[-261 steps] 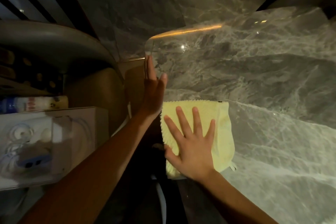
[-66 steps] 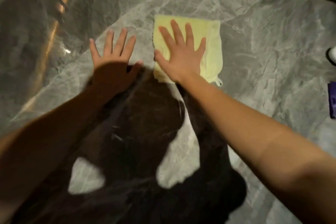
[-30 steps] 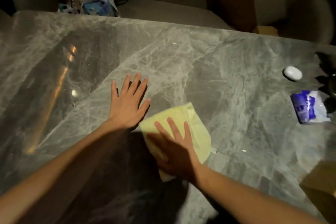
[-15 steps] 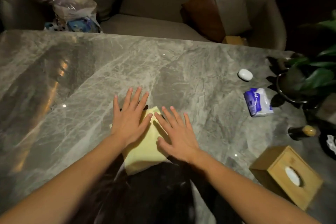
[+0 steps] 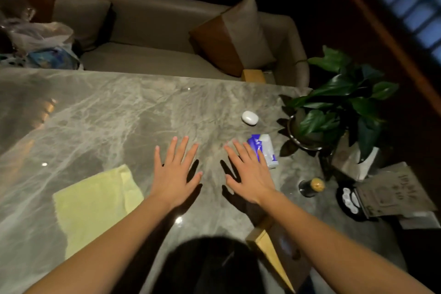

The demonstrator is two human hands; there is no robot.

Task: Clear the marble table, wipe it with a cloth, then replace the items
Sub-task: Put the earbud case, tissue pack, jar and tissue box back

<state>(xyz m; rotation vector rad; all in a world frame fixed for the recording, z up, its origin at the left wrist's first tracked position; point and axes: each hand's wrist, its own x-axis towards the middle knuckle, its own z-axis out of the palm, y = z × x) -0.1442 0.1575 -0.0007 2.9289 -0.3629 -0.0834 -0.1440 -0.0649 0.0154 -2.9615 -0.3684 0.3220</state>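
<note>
Marble table (image 5: 119, 114) fills your view, potted plant (image 5: 338, 112) at its three-o'clock end, yellow cloth (image 5: 93, 207) lying flat at eight o'clock, apart from your left hand (image 5: 175, 174) and right hand (image 5: 248, 174). Both hover, fingers spread, holding nothing; lift, don't slide, the tissue pack (image 5: 265, 150) beside your right fingertips at one o'clock, then the white earbud case (image 5: 250, 117).

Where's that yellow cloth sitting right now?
In the head view the yellow cloth lies flat on the marble table at lower left, just left of the left hand, which is open and not touching it.
</note>
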